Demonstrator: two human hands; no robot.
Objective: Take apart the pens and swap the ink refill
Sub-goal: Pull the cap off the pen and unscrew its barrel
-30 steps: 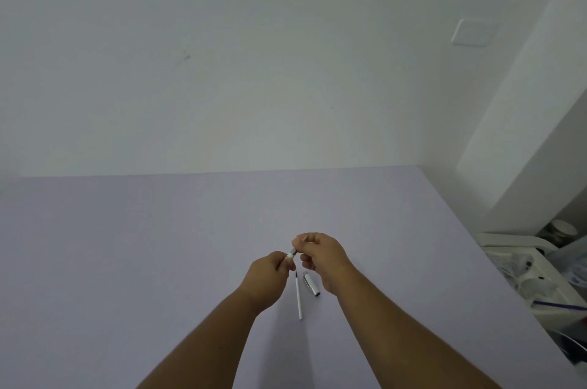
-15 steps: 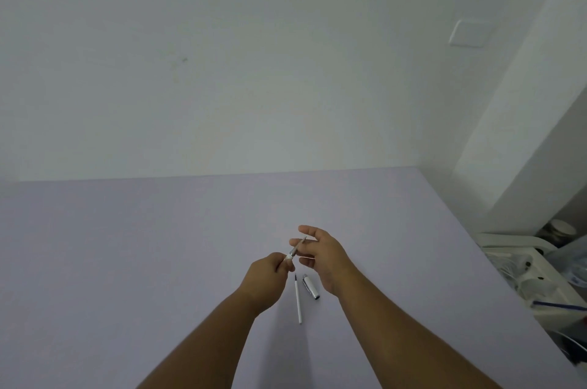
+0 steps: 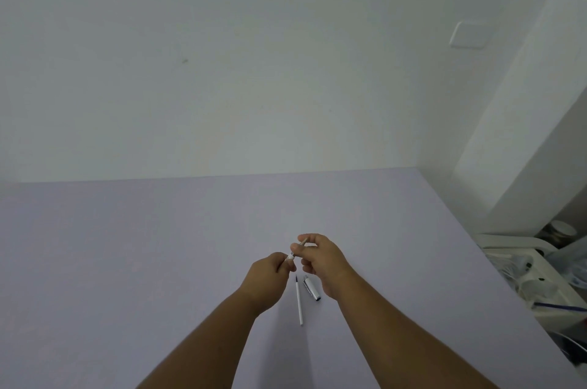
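Both hands meet above the lilac table [image 3: 158,261]. My left hand [image 3: 270,274] pinches the white end of a thin pen part [image 3: 290,257]. My right hand [image 3: 320,256] grips the far end of the same slim piece, whose tip [image 3: 303,242] pokes out between finger and thumb. Below the hands a white ink refill [image 3: 299,299] with a dark tip lies on the table, pointing away from me. Right beside it rests a short silver pen cap [image 3: 311,287].
A white wall rises behind the table, with a switch plate [image 3: 470,35] at the upper right. Off the table's right edge stands a white bin [image 3: 540,277] of clutter, and a jar [image 3: 562,229] behind it.
My right hand's fingers were spread half a second ago and have now closed again on the pen part. The refill and cap on the table have not moved.
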